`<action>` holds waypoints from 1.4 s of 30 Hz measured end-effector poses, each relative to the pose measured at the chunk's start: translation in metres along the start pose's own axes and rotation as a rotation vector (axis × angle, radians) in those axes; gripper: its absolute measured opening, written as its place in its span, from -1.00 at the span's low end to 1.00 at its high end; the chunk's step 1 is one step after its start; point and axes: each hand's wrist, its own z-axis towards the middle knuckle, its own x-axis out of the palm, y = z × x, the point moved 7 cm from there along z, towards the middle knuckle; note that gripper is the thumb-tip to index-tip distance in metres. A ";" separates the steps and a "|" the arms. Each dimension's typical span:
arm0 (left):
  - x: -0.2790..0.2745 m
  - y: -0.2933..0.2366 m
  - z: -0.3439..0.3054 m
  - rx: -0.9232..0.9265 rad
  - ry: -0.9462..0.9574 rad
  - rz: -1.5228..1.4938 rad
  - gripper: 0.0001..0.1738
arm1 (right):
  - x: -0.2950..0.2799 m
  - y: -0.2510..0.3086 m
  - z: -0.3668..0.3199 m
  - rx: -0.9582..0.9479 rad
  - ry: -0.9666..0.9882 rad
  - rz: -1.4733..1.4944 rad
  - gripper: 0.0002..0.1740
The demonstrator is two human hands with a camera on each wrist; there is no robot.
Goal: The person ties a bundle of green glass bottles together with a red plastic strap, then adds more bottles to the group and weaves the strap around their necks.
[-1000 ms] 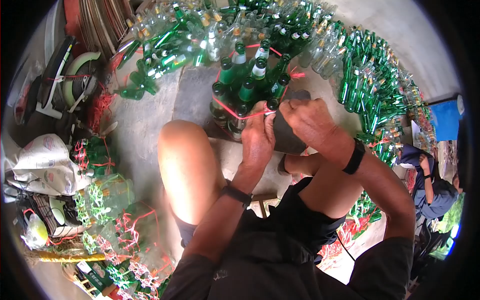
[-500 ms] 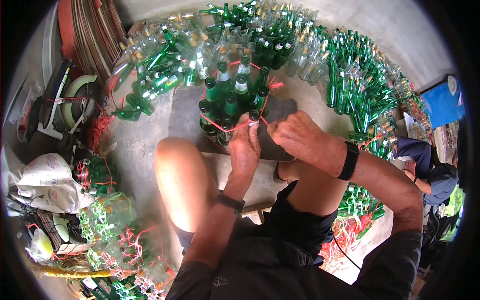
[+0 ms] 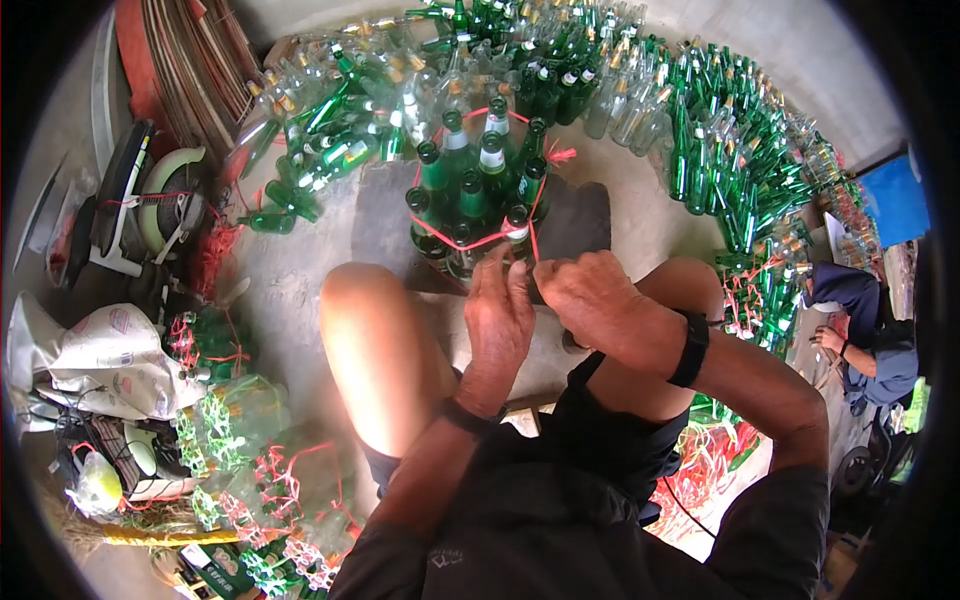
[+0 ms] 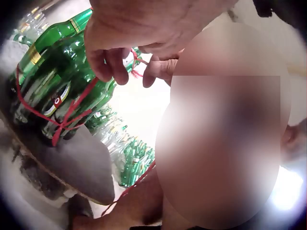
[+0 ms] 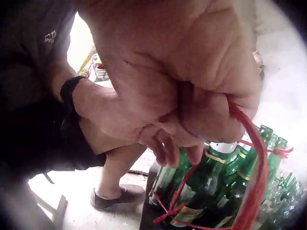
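Bottles (image 3: pixel 470 195) bound with red string (image 3: pixel 478 241) at near edge of slab (image 3: pixel 385 215); right hand (image 3: pixel 585 295) fists the string; left hand (image 3: pixel 497 320) at it, hold unclear; slab bare either side.

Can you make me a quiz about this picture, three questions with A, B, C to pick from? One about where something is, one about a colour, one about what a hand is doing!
1. Where does the bundle of green bottles stand?
A. in a box
B. on the dark slab
C. on a lap

2. What colour is the string round the bundle?
A. red
B. blue
C. black

3. What is the right hand doing?
A. lying flat and open
B. holding a cup
C. gripping the string

Answers:
1 B, the bottles stand upright on the slab.
2 A, red loops cross the green glass.
3 C, the right wrist view shows the string coming out of the closed fist.
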 end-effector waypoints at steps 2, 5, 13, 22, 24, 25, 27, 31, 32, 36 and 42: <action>-0.002 -0.002 0.000 -0.112 0.040 -0.069 -0.69 | 0.002 0.006 -0.003 -0.003 -0.034 0.019 -0.90; 0.009 0.013 0.002 -0.275 0.092 -0.319 -0.70 | 0.006 0.015 -0.009 -0.001 -0.070 0.091 -0.91; 0.034 0.033 -0.005 -0.750 0.234 -0.966 -0.74 | 0.027 0.028 -0.015 -0.004 -0.017 0.131 -0.86; 0.015 0.042 0.000 -0.601 0.054 -0.677 -0.82 | -0.016 0.033 -0.024 -0.243 0.169 0.306 -0.87; 0.012 0.045 0.001 -0.482 0.015 -0.628 -0.82 | -0.021 0.019 -0.015 -0.199 0.093 0.296 -0.88; 0.010 0.046 0.001 -0.447 0.018 -0.549 -0.84 | -0.026 0.009 -0.009 -0.150 0.015 0.283 -0.88; 0.008 0.052 -0.001 -0.411 0.021 -0.472 -0.85 | -0.050 -0.005 0.009 -0.107 -0.044 0.327 -0.89; -0.004 0.038 0.007 -0.386 -0.021 -0.420 -0.86 | -0.066 -0.022 0.044 -0.060 -0.253 0.292 -0.93; -0.007 0.035 0.008 -0.361 -0.051 -0.371 -0.85 | -0.063 -0.023 0.051 -0.068 -0.322 0.275 -0.92; -0.010 0.045 0.007 -0.344 -0.103 -0.171 -0.81 | -0.028 -0.028 0.077 -0.082 -0.337 0.209 -0.85; -0.012 0.041 0.008 -0.346 -0.153 -0.078 -0.80 | -0.004 -0.039 0.096 0.010 0.002 0.386 -0.93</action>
